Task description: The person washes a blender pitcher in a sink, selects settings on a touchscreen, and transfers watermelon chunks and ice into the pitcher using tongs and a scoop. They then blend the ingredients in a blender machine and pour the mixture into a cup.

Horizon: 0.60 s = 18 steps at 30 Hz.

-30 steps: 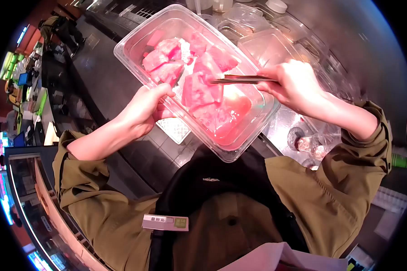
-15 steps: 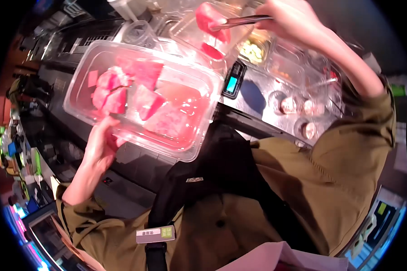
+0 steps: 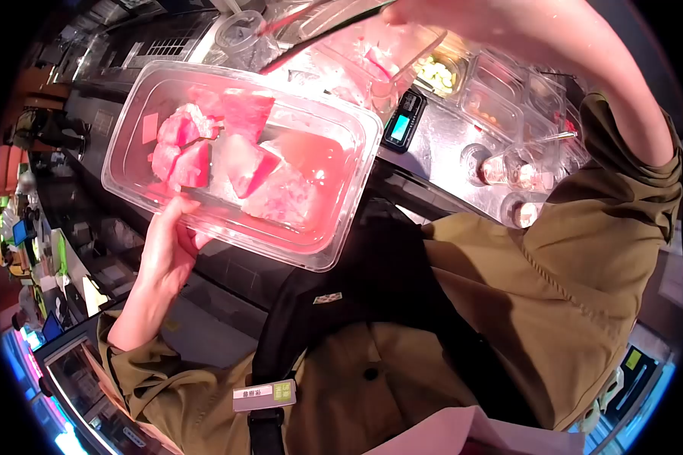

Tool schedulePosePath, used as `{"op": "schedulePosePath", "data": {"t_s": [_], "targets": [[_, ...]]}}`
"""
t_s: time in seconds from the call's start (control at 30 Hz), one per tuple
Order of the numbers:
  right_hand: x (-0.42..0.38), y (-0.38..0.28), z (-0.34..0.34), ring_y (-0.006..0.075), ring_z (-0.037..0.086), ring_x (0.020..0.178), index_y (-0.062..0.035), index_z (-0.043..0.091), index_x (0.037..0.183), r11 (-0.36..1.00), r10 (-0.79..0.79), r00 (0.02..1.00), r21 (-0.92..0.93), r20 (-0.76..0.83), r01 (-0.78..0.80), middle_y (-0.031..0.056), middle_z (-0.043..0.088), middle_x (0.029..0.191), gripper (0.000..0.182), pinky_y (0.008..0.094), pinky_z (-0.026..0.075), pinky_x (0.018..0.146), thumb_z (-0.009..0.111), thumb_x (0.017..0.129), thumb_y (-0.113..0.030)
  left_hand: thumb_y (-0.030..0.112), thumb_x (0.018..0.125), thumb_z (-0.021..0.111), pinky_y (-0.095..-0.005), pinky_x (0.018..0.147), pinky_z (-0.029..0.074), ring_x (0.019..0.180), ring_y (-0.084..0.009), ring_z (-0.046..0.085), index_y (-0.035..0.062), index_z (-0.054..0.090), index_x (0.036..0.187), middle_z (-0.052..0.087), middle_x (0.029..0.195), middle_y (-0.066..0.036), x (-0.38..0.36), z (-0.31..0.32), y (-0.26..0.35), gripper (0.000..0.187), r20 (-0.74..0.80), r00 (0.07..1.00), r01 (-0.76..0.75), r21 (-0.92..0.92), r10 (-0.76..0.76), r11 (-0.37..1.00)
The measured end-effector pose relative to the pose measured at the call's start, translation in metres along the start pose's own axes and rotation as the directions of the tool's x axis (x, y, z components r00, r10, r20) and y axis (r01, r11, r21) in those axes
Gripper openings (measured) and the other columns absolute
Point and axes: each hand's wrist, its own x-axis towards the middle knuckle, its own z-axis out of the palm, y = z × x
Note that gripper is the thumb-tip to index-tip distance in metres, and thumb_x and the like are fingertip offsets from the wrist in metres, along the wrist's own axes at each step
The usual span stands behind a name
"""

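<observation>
My left hand (image 3: 168, 246) grips the near edge of a large clear container (image 3: 344, 235), fingers partly hidden beneath it. Inside lie several pink-red fruit chunks (image 3: 249, 165) in reddish juice. At the top, my right hand (image 3: 432, 17) is closed on metal tongs (image 3: 322, 34), whose two arms stand apart and reach left above the large container's far edge. No chunk shows between the tong arms. A smaller clear container (image 3: 413, 57) stands beyond, with some red fruit in it, partly hidden by the tongs and glare.
A black scale (image 3: 404, 121) with a lit blue display sits right of the large container. Farther right are a tub of pale green pieces (image 3: 437, 74), clear tubs (image 3: 493, 106) and small cups (image 3: 525, 212). An empty-looking clear cup (image 3: 240, 32) stands at the upper left.
My right hand has moved left with the tongs, which have opened and swung toward the large container. The chunk they held over the smaller container is no longer between them.
</observation>
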Motion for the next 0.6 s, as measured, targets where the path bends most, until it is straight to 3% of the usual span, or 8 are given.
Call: {"op": "schedulePosePath", "data": {"t_s": [0.1, 0.2, 0.3, 0.37, 0.43, 0.5, 0.53, 0.6], "targets": [[0.007, -0.007, 0.012, 0.0309, 0.055, 0.061, 0.0006, 0.054, 0.07, 0.986, -0.121, 0.993, -0.117, -0.011, 0.119, 0.0151, 0.054, 0.06, 0.016, 0.0385, 0.043, 0.055, 0.06, 0.069, -0.015, 0.01, 0.075, 0.05, -0.0286, 0.068, 0.052, 0.075, -0.0189, 0.06, -0.0016, 0.048, 0.095, 0.058, 0.085, -0.011, -0.001, 0.0, -0.003, 0.023, -0.016, 1.0, -0.013, -0.017, 0.013, 1.0], [0.015, -0.018, 0.021, 0.0298, 0.055, 0.056, -0.0008, 0.052, 0.062, 0.944, -0.259, 0.964, -0.228, -0.055, 0.24, 0.0153, 0.052, 0.054, 0.017, 0.0397, 0.043, 0.049, 0.061, 0.065, -0.015, 0.01, 0.076, 0.053, -0.0291, 0.067, 0.051, 0.086, -0.0251, 0.059, 0.0013, 0.048, 0.097, 0.057, 0.089, -0.01, 0.002, -0.007, -0.007, 0.023, 0.033, 0.999, -0.008, -0.025, 0.009, 1.0], [0.03, -0.026, 0.035, 0.0284, 0.055, 0.05, -0.0034, 0.055, 0.068, 0.934, -0.301, 0.952, -0.217, -0.054, 0.283, 0.0121, 0.054, 0.055, 0.015, 0.0378, 0.043, 0.045, 0.061, 0.064, -0.016, 0.009, 0.075, 0.051, -0.0291, 0.065, 0.052, 0.073, -0.0156, 0.06, -0.0016, 0.051, 0.095, 0.059, 0.081, -0.008, -0.001, -0.001, -0.011, 0.022, 0.057, 0.996, -0.066, -0.075, 0.07, 0.995], [0.041, -0.044, 0.047, 0.0269, 0.058, 0.066, -0.0046, 0.059, 0.095, 0.997, -0.075, 0.997, 0.014, -0.021, 0.076, 0.0111, 0.058, 0.068, 0.031, 0.0345, 0.045, 0.059, 0.065, 0.067, -0.016, 0.008, 0.075, 0.051, -0.0278, 0.062, 0.052, 0.068, -0.0136, 0.059, -0.0013, 0.053, 0.09, 0.058, 0.077, -0.007, -0.003, 0.0, -0.013, 0.018, 0.069, 0.994, -0.075, -0.104, 0.082, 0.992], [0.054, -0.055, 0.062, 0.0252, 0.058, 0.069, -0.0034, 0.057, 0.09, 0.987, -0.112, 0.994, -0.113, 0.0, 0.111, 0.0099, 0.058, 0.07, 0.03, 0.0336, 0.046, 0.06, 0.065, 0.064, -0.016, 0.007, 0.074, 0.051, -0.0253, 0.058, 0.052, 0.065, -0.0125, 0.059, -0.0007, 0.053, 0.086, 0.058, 0.076, -0.006, 0.008, -0.01, -0.023, 0.015, 0.046, 0.997, -0.055, -0.018, 0.056, 0.998], [0.07, -0.056, 0.092, 0.0216, 0.059, 0.067, -0.0014, 0.061, 0.077, 0.914, -0.322, 0.936, -0.302, -0.139, 0.27, 0.0102, 0.06, 0.067, 0.019, 0.0307, 0.046, 0.057, 0.061, 0.067, -0.018, 0.007, 0.074, 0.051, -0.0254, 0.06, 0.053, 0.067, -0.0131, 0.06, -0.0001, 0.052, 0.09, 0.058, 0.079, -0.006, 0.003, -0.002, -0.019, 0.017, 0.087, 0.994, -0.058, -0.045, 0.061, 0.997], [0.071, -0.067, 0.097, 0.019, 0.059, 0.073, -0.0017, 0.059, 0.076, 0.879, -0.378, 0.918, -0.359, -0.123, 0.314, 0.0088, 0.06, 0.071, 0.016, 0.0289, 0.047, 0.062, 0.058, 0.064, -0.013, 0.007, 0.075, 0.051, -0.0269, 0.063, 0.053, 0.07, -0.0135, 0.06, 0.0003, 0.052, 0.092, 0.058, 0.082, -0.006, 0.001, 0.001, -0.016, 0.018, 0.102, 0.993, -0.048, -0.042, 0.052, 0.998], [0.072, -0.072, 0.124, 0.0171, 0.054, 0.071, 0.0011, 0.058, 0.079, 0.771, -0.549, 0.82, -0.474, -0.159, 0.424, 0.0071, 0.056, 0.07, 0.021, 0.0272, 0.043, 0.06, 0.056, 0.064, -0.013, 0.007, 0.076, 0.05, -0.0287, 0.067, 0.053, 0.073, -0.0145, 0.06, 0.0011, 0.051, 0.094, 0.058, 0.086, -0.006, -0.001, 0.003, -0.013, 0.019, 0.125, 0.991, -0.036, -0.062, 0.044, 0.997]]}}
